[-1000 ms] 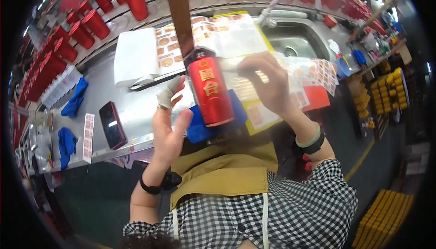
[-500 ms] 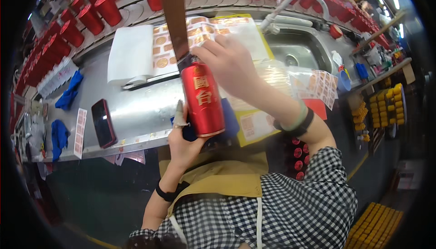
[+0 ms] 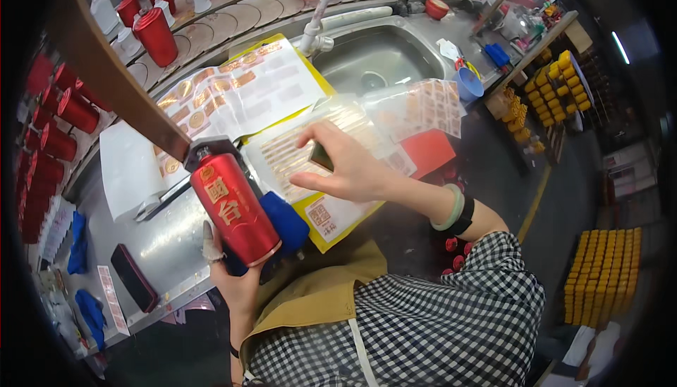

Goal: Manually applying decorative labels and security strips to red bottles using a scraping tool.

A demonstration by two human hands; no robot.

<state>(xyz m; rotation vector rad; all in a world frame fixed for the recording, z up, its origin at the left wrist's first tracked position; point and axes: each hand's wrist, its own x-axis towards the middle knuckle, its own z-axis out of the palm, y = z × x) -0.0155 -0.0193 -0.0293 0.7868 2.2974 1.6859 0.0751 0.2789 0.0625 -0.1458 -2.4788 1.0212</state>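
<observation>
A red bottle (image 3: pixel 236 210) with gold lettering leans in front of me, its neck against a dark holder (image 3: pixel 210 148) at the end of a brown bar (image 3: pixel 116 69). My left hand (image 3: pixel 236 285) is closed around the bottle's lower end, with a pale cover on one finger. A blue cloth (image 3: pixel 285 225) lies beside the bottle. Above a sheet of pale gold strips (image 3: pixel 278 154) hovers my right hand (image 3: pixel 342 165), thumb and fingers apart. Something dark green shows between them; whether it is held I cannot tell.
Printed label sheets (image 3: pixel 271 83) lie on the steel bench behind the strips. A sink (image 3: pixel 381 62) with a white tap (image 3: pixel 310 38) stands to the right. A phone (image 3: pixel 134 277) lies at the left. Red bottles (image 3: pixel 155 38) stand along a conveyor (image 3: pixel 233 27) at the back.
My right hand has left the bottle's neck, moved over the strip sheet and spread its fingers. My left hand still grips the bottle. The view has turned toward the right.
</observation>
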